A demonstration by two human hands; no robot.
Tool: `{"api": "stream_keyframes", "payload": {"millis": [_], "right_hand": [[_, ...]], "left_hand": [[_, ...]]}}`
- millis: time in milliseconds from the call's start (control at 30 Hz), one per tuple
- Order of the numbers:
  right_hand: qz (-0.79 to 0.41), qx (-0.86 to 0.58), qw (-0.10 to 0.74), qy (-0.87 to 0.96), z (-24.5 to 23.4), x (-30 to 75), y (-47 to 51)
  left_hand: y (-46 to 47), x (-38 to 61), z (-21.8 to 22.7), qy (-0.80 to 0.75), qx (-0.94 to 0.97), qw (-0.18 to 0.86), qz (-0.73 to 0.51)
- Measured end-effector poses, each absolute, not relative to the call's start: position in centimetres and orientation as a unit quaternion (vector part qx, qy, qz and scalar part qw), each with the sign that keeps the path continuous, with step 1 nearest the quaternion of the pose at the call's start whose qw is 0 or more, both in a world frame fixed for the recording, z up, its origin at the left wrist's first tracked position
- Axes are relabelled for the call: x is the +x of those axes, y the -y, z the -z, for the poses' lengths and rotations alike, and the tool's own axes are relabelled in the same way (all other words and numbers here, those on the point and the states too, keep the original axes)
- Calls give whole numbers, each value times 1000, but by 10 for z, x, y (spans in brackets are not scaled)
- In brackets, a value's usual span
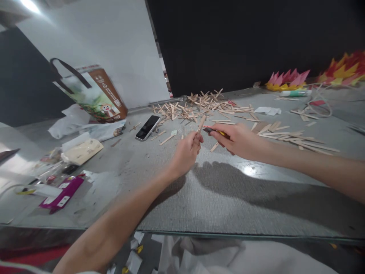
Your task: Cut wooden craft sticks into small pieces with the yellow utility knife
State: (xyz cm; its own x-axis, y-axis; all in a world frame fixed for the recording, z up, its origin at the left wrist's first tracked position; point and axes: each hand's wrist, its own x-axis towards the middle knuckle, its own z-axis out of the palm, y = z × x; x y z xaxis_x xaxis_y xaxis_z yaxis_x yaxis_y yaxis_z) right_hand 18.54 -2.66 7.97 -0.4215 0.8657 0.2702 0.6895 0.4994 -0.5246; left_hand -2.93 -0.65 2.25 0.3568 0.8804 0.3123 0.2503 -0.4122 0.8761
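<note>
My left hand [186, 152] is closed in a pinch on a short wooden stick [201, 123] that points up and away. My right hand [238, 140] is closed around a small yellow and black cutter [217, 131], its dark tip aimed at the stick. Both hands hover just above the grey table [216, 198], near its middle. Behind them lies a big heap of cut wooden sticks [199, 104], some glued into crosses.
A phone [147, 127] lies left of the hands. A brown printed bag [94, 93], plastic wrappers and a purple packet [61, 194] crowd the left side. More sticks [291, 137], a glue tube [295, 93], a white cable and coloured paper shapes [288, 79] are on the right.
</note>
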Motion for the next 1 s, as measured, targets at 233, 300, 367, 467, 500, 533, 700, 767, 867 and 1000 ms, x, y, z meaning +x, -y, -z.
{"api": "stream_keyframes", "payload": {"millis": [233, 300, 367, 467, 500, 533, 700, 767, 867, 1000], "right_hand": [[-168, -483, 261, 819, -76, 186, 27], [-157, -481, 257, 823, -76, 186, 28], [-139, -481, 250, 829, -76, 185, 28], [-107, -479, 249, 835, -77, 184, 28], [-99, -477, 250, 837, -77, 184, 28], [-91, -473, 252, 839, -76, 184, 28], [-42, -434, 269, 859, -65, 182, 26], [-27, -435, 269, 859, -60, 181, 25], [-26, -448, 276, 850, -54, 178, 24], [-53, -452, 297, 840, -54, 174, 25]], "left_hand": [[9, -29, -27, -408, 756, 318, -402], [9, -29, -27, -411, 764, 298, -397], [9, -29, -27, -410, 773, 283, -393], [10, -30, -27, -408, 783, 264, -388], [10, -30, -27, -408, 787, 256, -385], [11, -30, -27, -409, 791, 246, -382], [10, -33, -26, -414, 817, 189, -354], [8, -33, -22, -412, 829, 153, -345], [5, -34, -15, -411, 840, 106, -339], [5, -33, -12, -427, 837, 84, -332]]}}
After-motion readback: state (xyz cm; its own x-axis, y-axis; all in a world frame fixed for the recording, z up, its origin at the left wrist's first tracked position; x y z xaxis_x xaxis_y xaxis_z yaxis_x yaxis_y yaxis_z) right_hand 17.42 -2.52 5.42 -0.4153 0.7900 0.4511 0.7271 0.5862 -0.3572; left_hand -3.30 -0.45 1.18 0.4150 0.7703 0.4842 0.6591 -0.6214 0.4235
